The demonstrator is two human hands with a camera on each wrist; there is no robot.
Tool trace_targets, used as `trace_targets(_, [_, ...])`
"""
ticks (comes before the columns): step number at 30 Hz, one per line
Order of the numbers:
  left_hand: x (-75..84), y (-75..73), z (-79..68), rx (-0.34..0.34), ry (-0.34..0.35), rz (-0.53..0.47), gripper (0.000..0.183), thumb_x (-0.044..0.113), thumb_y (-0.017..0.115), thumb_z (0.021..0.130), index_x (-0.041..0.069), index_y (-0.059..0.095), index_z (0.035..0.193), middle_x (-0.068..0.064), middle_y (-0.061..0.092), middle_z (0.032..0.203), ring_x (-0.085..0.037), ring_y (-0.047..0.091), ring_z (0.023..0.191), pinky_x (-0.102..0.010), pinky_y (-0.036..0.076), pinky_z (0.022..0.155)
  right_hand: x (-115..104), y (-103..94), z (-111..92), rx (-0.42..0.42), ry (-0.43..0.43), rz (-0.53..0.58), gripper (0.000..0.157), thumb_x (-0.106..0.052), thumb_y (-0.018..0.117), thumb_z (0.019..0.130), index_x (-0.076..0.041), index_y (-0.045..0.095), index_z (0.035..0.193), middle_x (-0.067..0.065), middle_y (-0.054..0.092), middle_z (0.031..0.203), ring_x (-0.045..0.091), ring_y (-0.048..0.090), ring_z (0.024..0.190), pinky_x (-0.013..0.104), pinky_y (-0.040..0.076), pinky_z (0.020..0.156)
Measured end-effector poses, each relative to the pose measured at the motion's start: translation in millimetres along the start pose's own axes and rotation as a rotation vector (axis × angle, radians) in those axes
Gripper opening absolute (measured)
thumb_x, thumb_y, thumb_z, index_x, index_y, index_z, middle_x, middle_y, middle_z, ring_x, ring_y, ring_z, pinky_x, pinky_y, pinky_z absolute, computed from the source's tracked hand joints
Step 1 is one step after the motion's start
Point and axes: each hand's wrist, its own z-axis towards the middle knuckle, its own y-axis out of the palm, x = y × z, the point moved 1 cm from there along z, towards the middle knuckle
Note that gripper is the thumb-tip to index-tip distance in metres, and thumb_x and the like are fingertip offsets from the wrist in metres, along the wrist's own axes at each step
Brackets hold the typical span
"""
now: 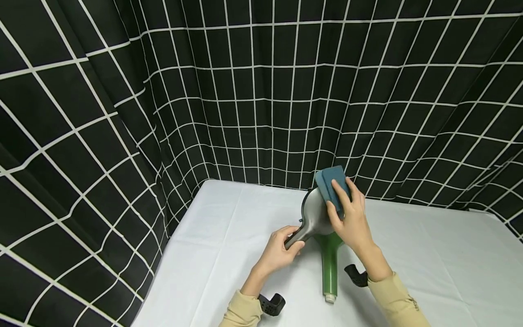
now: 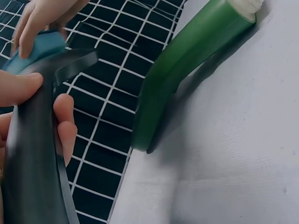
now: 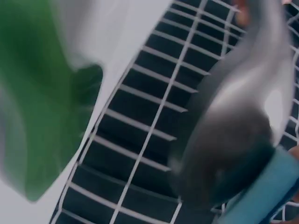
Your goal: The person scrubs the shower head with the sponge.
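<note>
In the head view my left hand (image 1: 278,251) grips the handle of a grey tool with a broad rounded head (image 1: 312,213), which resembles a shower head. My right hand (image 1: 352,220) holds a blue sponge (image 1: 337,175) against the outer side of that head. The left wrist view shows my thumb and fingers around the dark handle (image 2: 32,158). In the right wrist view the glossy back of the head (image 3: 233,121) meets the sponge (image 3: 268,189). Below lies a green tool (image 1: 330,268) with a white threaded end, its wider part partly hidden.
A white cloth-covered table (image 1: 196,268) lies beneath the hands. Black curtain with a white grid (image 1: 261,91) closes in the back and sides. Black wrist mounts (image 1: 273,304) stick out by both sleeves.
</note>
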Motion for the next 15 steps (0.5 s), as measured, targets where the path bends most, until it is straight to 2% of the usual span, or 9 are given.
trace_targets(2, [-9.7,2.6,0.7,0.006,0.005,0.016,0.023,0.000,0.059,0.088,-0.006,0.059,0.110,-0.018,0.060,0.088,-0.028,0.065,0.064,-0.019,0.049,0.052,-3.3,0.6,-3.4,0.009,0.028,-0.007,0.046,-0.021,0.055,0.089,-0.007,0.051,0.132,0.024,0.032,0.142,0.045,0.034,0.119,0.060,0.032,0.088])
trace_targets(3, [-14.2,3.3,1.1,0.011,0.012,0.022,0.023,0.001,0.059,0.088,-0.005,0.059,0.110,-0.017,0.060,0.088,-0.025,0.065,0.063,-0.019,0.049,0.052,-6.6,1.4,-6.3,-0.005,-0.006,-0.012,0.045,-0.021,0.055,0.089,-0.007,0.052,0.132,0.025,0.032,0.141,0.046,0.035,0.119,0.060,0.032,0.088])
trace_targets(8, [-24.7,1.1,2.9,0.049,0.038,0.080,0.020,0.004,0.060,0.087,0.001,0.061,0.108,-0.007,0.062,0.079,-0.008,0.059,0.059,-0.019,0.048,0.055,-23.6,4.1,-22.9,-0.183,-0.383,-0.021,0.041,-0.029,0.047,0.093,-0.008,0.056,0.127,0.030,0.037,0.137,0.045,0.040,0.116,0.055,0.036,0.087])
trace_targets(10, [-24.8,-0.3,3.8,0.059,0.053,0.104,0.020,0.005,0.060,0.087,0.002,0.061,0.107,-0.004,0.062,0.074,-0.006,0.056,0.058,-0.020,0.047,0.057,-24.9,3.3,-24.2,-0.227,-0.467,-0.006,0.040,-0.031,0.045,0.094,-0.010,0.057,0.126,0.029,0.038,0.136,0.044,0.040,0.118,0.052,0.035,0.090])
trace_targets(12, [-23.7,-0.8,4.4,0.068,0.078,0.139,0.020,0.006,0.062,0.086,0.003,0.062,0.106,-0.004,0.063,0.076,-0.005,0.053,0.062,-0.019,0.045,0.060,-22.4,2.8,-21.1,-0.222,-0.470,0.009,0.039,-0.030,0.046,0.094,-0.010,0.057,0.126,0.029,0.038,0.136,0.044,0.039,0.119,0.050,0.034,0.093])
trace_targets(15, [-22.2,0.5,4.0,0.074,0.106,0.195,0.023,0.007,0.064,0.085,0.003,0.064,0.107,-0.004,0.063,0.083,-0.005,0.050,0.065,-0.018,0.042,0.059,-13.4,2.0,-12.2,-0.137,-0.340,0.018,0.040,-0.030,0.049,0.093,-0.008,0.058,0.125,0.028,0.036,0.138,0.045,0.038,0.119,0.050,0.034,0.094])
